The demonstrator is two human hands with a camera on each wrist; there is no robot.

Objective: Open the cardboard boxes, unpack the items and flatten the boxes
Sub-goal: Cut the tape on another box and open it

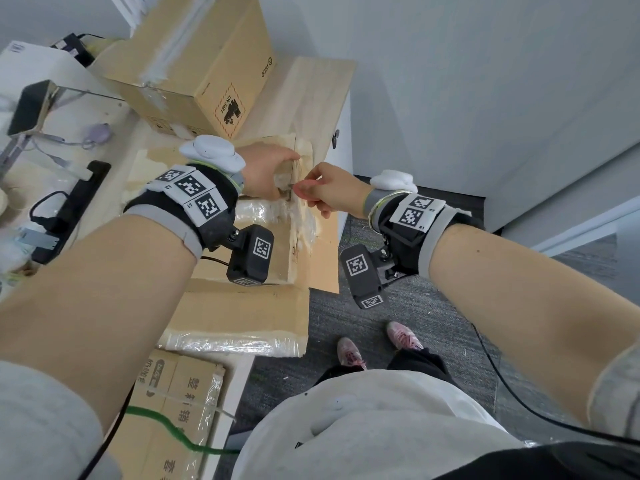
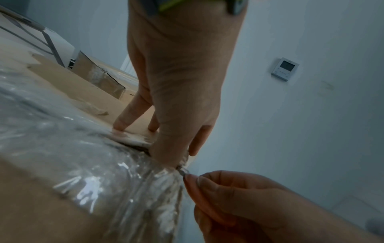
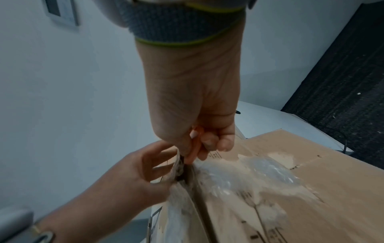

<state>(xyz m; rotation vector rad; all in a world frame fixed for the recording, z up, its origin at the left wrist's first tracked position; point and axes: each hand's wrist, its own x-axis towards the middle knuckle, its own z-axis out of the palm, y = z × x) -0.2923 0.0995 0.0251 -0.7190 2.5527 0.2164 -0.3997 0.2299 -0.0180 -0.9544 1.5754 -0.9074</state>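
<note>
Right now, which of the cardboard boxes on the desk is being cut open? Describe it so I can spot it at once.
Start at the pale wooden desk along the grey wall. Below the tilted brown box printed with a black hazard label lies a flat brown cardboard box at the desk's right edge. It alone has crinkled clear tape over its seam, the left hand pressing it, and the right hand working a small orange cutter there.
</note>
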